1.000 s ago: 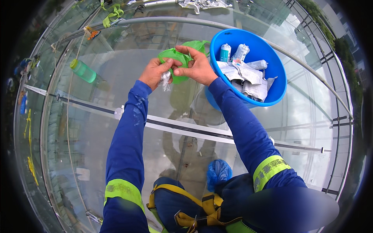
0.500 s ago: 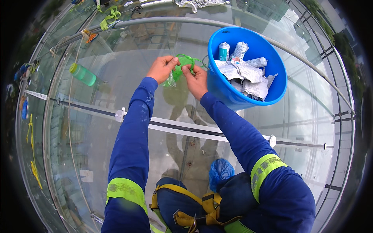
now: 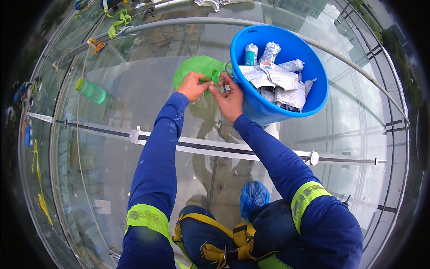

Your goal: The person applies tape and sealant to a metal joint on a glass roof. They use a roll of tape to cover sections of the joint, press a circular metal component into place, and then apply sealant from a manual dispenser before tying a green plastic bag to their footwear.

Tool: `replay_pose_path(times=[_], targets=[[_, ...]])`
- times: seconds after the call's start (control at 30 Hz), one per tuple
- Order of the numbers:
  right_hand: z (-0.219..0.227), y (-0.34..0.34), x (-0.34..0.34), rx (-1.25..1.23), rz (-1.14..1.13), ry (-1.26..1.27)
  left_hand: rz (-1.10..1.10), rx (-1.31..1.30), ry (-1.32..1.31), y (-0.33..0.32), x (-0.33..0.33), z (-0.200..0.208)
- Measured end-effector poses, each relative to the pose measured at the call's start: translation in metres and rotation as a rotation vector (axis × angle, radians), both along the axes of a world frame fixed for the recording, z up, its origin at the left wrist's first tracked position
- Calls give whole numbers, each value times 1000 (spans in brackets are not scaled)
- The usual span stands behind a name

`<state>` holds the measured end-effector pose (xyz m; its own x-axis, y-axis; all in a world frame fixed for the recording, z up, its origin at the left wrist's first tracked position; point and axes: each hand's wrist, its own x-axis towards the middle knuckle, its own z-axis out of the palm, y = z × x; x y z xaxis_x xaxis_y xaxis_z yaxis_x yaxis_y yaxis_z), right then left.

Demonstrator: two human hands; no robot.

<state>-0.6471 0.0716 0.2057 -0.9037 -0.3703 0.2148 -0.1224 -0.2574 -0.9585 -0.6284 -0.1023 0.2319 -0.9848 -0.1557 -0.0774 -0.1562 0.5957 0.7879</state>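
Note:
A thin green plastic bag (image 3: 197,65) bulges out just beyond my hands, its gathered, twisted end between them beside the bucket. The fingers of my left hand (image 3: 192,87) pinch that green end from the left. Close against it, my right hand (image 3: 230,99) has its thumb and fingers bent around the same end, near the bucket's side handle. A big blue bucket (image 3: 261,111) stands right of my hands. Inside it are white foil tubes (image 3: 271,52) and crumpled white wrappers (image 3: 285,80). A bit of clear plastic hangs below my left hand.
A metal rail (image 3: 179,21) curves behind the bag and bucket. Across the glass surface runs a dark seam (image 3: 210,149) edged with white tape. A green bottle (image 3: 92,91) and a rope (image 3: 79,154) lie at left. A blue-covered foot (image 3: 254,198) is below.
The green bag has spread from a small bundle between my hands into a wide, puffed shape beyond them. My hands have come closer together, and the view has shifted slightly.

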Motion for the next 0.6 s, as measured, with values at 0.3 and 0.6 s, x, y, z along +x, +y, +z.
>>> replay_pose_path(times=[0.3,0.6], targets=[[-27,-6,-37,247,-113,223,173,836,140,-1,35,13],[-47,-40,-38,814,-191,500,295,904,267,-45,97,31]])
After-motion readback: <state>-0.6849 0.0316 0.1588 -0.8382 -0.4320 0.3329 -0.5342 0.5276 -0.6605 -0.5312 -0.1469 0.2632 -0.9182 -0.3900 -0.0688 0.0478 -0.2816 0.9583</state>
